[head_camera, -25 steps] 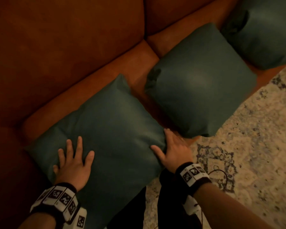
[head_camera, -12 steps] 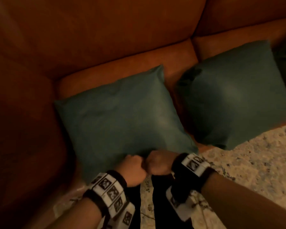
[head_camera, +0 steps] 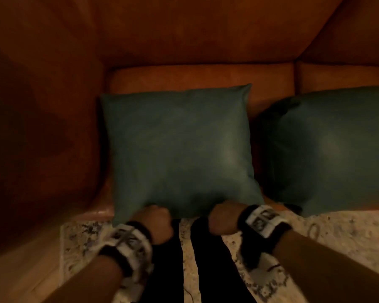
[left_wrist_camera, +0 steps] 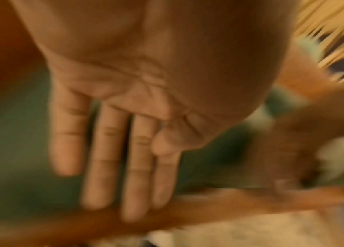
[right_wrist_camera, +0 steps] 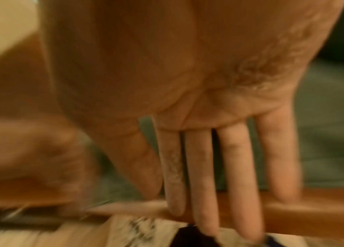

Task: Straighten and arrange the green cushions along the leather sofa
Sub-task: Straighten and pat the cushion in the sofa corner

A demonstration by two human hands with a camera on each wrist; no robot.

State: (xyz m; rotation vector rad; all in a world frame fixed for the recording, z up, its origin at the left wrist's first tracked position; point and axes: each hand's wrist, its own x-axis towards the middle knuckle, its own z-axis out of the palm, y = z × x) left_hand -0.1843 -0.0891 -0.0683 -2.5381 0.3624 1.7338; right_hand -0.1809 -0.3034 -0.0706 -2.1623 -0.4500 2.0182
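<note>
While a second ago both palms lay flat on top of a skewed cushion, the left green cushion (head_camera: pixel 177 147) now lies square on the leather sofa (head_camera: pixel 184 77) seat, its left edge near the armrest (head_camera: pixel 42 127). The left hand (head_camera: pixel 155 221) and right hand (head_camera: pixel 224 218), knuckle to knuckle half a second back, have spread apart along its near edge. Their fingers (left_wrist_camera: pixel 107 150) are straight, clamping nothing. The second green cushion (head_camera: pixel 328 149), just beside on the right, probably needs squaring next.

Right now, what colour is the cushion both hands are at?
Dark green, against the orange-brown leather sofa. The head view shows it best.
</note>
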